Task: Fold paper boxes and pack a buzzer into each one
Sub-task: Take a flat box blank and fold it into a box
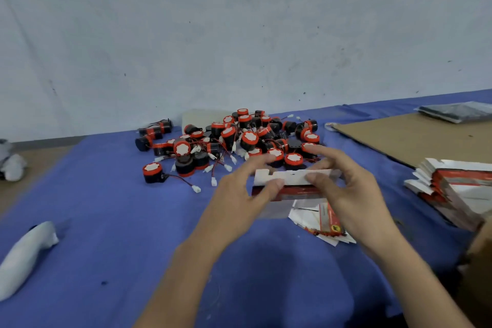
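Observation:
A flat red and white paper box (292,184) is held above the blue cloth between both hands. My left hand (239,194) pinches its left end, thumb on the near side. My right hand (343,189) pinches its right end with the fingers spread over the top. Behind the box lies a heap of black and red buzzers (239,138) with thin wires and white plugs. One buzzer (152,172) sits apart at the front left of the heap. Several flat box blanks (323,224) lie on the cloth under my right wrist.
A tall stack of flat box blanks (458,192) stands at the right. A brown cardboard sheet (415,138) lies at the back right, a dark packet (458,112) on it. A white wrapped bundle (24,255) lies at the front left. A wall runs behind the blue cloth (106,221).

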The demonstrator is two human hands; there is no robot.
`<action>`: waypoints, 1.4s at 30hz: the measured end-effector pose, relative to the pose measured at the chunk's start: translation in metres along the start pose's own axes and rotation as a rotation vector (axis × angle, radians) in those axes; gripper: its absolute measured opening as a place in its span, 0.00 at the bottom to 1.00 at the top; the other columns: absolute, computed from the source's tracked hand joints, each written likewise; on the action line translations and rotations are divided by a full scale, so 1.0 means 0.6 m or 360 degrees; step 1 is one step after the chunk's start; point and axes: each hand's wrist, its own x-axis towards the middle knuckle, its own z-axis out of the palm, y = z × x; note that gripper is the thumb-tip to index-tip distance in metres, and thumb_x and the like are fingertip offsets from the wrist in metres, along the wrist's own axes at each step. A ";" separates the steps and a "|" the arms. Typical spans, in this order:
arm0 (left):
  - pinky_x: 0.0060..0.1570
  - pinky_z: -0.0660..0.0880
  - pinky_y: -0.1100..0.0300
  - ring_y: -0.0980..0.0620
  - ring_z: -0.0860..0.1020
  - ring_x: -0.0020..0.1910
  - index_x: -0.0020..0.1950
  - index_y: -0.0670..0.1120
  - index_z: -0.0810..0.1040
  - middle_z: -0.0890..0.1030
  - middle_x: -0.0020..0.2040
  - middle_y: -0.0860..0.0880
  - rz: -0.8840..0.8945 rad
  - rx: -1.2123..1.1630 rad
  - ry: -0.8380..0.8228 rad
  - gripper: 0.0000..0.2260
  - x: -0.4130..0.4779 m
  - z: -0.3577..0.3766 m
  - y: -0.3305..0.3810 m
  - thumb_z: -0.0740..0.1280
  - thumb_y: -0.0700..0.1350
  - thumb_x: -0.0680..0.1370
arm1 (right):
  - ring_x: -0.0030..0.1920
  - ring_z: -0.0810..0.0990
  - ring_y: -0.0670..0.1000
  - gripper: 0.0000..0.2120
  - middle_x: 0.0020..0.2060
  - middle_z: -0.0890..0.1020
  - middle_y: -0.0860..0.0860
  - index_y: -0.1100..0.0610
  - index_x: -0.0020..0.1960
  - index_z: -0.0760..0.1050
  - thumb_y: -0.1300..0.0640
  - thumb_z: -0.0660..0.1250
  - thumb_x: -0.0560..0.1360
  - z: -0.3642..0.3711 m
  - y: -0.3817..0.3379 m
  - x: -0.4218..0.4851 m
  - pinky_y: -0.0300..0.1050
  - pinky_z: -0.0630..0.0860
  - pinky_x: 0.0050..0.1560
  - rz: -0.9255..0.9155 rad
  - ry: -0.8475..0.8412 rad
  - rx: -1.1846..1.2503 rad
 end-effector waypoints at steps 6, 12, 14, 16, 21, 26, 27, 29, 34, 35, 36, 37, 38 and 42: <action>0.46 0.78 0.67 0.61 0.82 0.52 0.55 0.65 0.80 0.84 0.52 0.63 -0.0289 -0.0495 0.0011 0.10 -0.020 0.021 0.028 0.65 0.48 0.82 | 0.63 0.75 0.44 0.28 0.66 0.71 0.43 0.39 0.75 0.59 0.47 0.66 0.79 0.076 0.007 -0.011 0.48 0.77 0.61 0.0417 0.0393 0.0362; 0.46 0.78 0.70 0.61 0.83 0.52 0.52 0.66 0.82 0.85 0.51 0.59 -0.0487 -0.0871 -0.0095 0.08 -0.031 0.022 0.037 0.64 0.54 0.82 | 0.67 0.74 0.44 0.42 0.69 0.73 0.43 0.41 0.78 0.58 0.30 0.60 0.67 0.127 0.031 -0.034 0.42 0.77 0.61 0.0571 -0.0088 0.0508; 0.45 0.76 0.72 0.63 0.82 0.52 0.52 0.68 0.81 0.84 0.51 0.61 -0.0445 -0.0828 -0.0080 0.07 -0.033 0.031 0.027 0.63 0.58 0.81 | 0.63 0.76 0.39 0.39 0.67 0.75 0.39 0.36 0.77 0.58 0.31 0.60 0.67 0.135 0.039 -0.034 0.32 0.77 0.52 0.0575 -0.0143 0.0600; 0.52 0.79 0.65 0.60 0.82 0.56 0.57 0.66 0.78 0.84 0.55 0.59 -0.0368 -0.0780 -0.0079 0.08 -0.029 0.040 0.015 0.64 0.60 0.80 | 0.58 0.79 0.35 0.32 0.61 0.78 0.34 0.33 0.73 0.63 0.33 0.61 0.69 0.138 0.045 -0.028 0.28 0.76 0.46 0.0544 -0.0122 0.0692; 0.52 0.75 0.70 0.64 0.78 0.58 0.66 0.66 0.72 0.79 0.58 0.67 -0.0177 -0.0591 0.0071 0.18 -0.009 0.058 -0.002 0.65 0.62 0.76 | 0.57 0.83 0.47 0.21 0.59 0.82 0.45 0.39 0.69 0.70 0.40 0.62 0.77 0.149 0.061 0.001 0.44 0.82 0.53 0.0466 -0.0061 0.0980; 0.49 0.73 0.75 0.66 0.78 0.58 0.67 0.68 0.69 0.78 0.58 0.69 -0.0161 -0.0429 0.0104 0.16 0.006 0.062 -0.031 0.62 0.61 0.78 | 0.52 0.84 0.47 0.20 0.58 0.80 0.51 0.47 0.69 0.70 0.43 0.62 0.79 0.174 0.071 0.017 0.39 0.80 0.45 0.0420 0.0016 0.1070; 0.50 0.75 0.72 0.65 0.79 0.57 0.67 0.67 0.69 0.79 0.57 0.67 -0.0187 -0.0422 0.0105 0.17 0.009 0.063 -0.037 0.62 0.61 0.79 | 0.50 0.84 0.46 0.20 0.57 0.81 0.50 0.47 0.69 0.70 0.43 0.62 0.79 0.179 0.074 0.020 0.38 0.79 0.43 0.0414 0.0039 0.1058; 0.55 0.76 0.67 0.64 0.79 0.59 0.70 0.65 0.68 0.80 0.58 0.66 -0.0213 -0.0365 0.0101 0.17 0.014 0.067 -0.051 0.60 0.60 0.81 | 0.48 0.85 0.45 0.19 0.53 0.82 0.46 0.47 0.69 0.70 0.44 0.61 0.80 0.186 0.080 0.025 0.36 0.79 0.41 0.0404 0.0080 0.1031; 0.58 0.69 0.76 0.74 0.71 0.63 0.70 0.67 0.66 0.73 0.61 0.76 -0.0250 -0.0255 0.0135 0.16 0.024 0.071 -0.066 0.54 0.59 0.83 | 0.49 0.85 0.47 0.22 0.51 0.82 0.37 0.43 0.67 0.68 0.38 0.63 0.76 0.202 0.091 0.034 0.37 0.80 0.43 0.0359 0.0237 0.0856; 0.58 0.68 0.77 0.75 0.71 0.63 0.70 0.67 0.65 0.72 0.61 0.78 -0.0256 -0.0266 0.0124 0.15 0.026 0.071 -0.067 0.54 0.57 0.83 | 0.48 0.85 0.47 0.23 0.51 0.82 0.37 0.43 0.67 0.68 0.37 0.63 0.75 0.203 0.093 0.035 0.38 0.80 0.42 0.0348 0.0249 0.0833; 0.59 0.69 0.76 0.74 0.71 0.63 0.71 0.66 0.66 0.72 0.62 0.76 -0.0261 -0.0282 0.0109 0.16 0.027 0.070 -0.068 0.54 0.57 0.83 | 0.47 0.85 0.47 0.23 0.50 0.82 0.37 0.44 0.67 0.68 0.37 0.63 0.75 0.204 0.094 0.036 0.38 0.80 0.42 0.0340 0.0248 0.0816; 0.62 0.70 0.72 0.71 0.72 0.64 0.72 0.65 0.65 0.73 0.64 0.73 -0.0264 -0.0294 0.0094 0.17 0.028 0.070 -0.068 0.54 0.58 0.83 | 0.46 0.85 0.47 0.22 0.50 0.82 0.37 0.44 0.67 0.68 0.38 0.62 0.76 0.205 0.096 0.036 0.39 0.80 0.41 0.0333 0.0242 0.0808; 0.64 0.72 0.67 0.68 0.72 0.66 0.74 0.65 0.64 0.74 0.66 0.68 -0.0265 -0.0306 0.0080 0.18 0.027 0.069 -0.068 0.55 0.58 0.83 | 0.45 0.85 0.47 0.21 0.49 0.83 0.38 0.45 0.68 0.68 0.39 0.62 0.77 0.205 0.096 0.035 0.40 0.81 0.40 0.0324 0.0236 0.0808; 0.61 0.75 0.61 0.60 0.76 0.64 0.74 0.66 0.63 0.77 0.65 0.60 -0.0255 -0.0398 0.0052 0.22 0.030 0.063 -0.062 0.59 0.62 0.80 | 0.48 0.85 0.49 0.16 0.52 0.83 0.47 0.48 0.68 0.70 0.45 0.59 0.81 0.205 0.093 0.035 0.41 0.81 0.42 0.0305 0.0245 0.0871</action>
